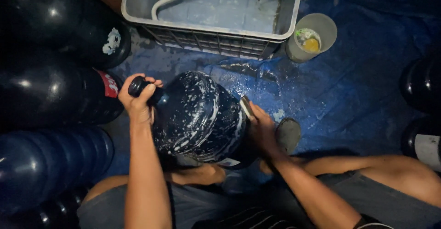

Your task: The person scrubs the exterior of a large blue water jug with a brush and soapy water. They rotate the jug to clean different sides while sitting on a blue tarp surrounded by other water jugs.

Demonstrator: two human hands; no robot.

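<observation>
Scrubbing in progress on large dark-blue plastic water jug, streaked with white suds, lying on its side on wet blue tarpaulin floor covering between the person's knees. Left hand clenched round neck and black cap at jug's mouth, steadying. Right hand pressed to jug's base-side flank, gripping small flat scrubbing pad. Long axis roughly level, running left to right in the head view; mouth pointing left, base right, slightly toward the wearer. Judged mid-wash: suds over upper face, underside hidden. Next move judged to call for rolling jug about its long axis by the neck grip to expose unwashed surface. Grey plastic crate and translucent cup beyond; further dark jugs stacked at left.
</observation>
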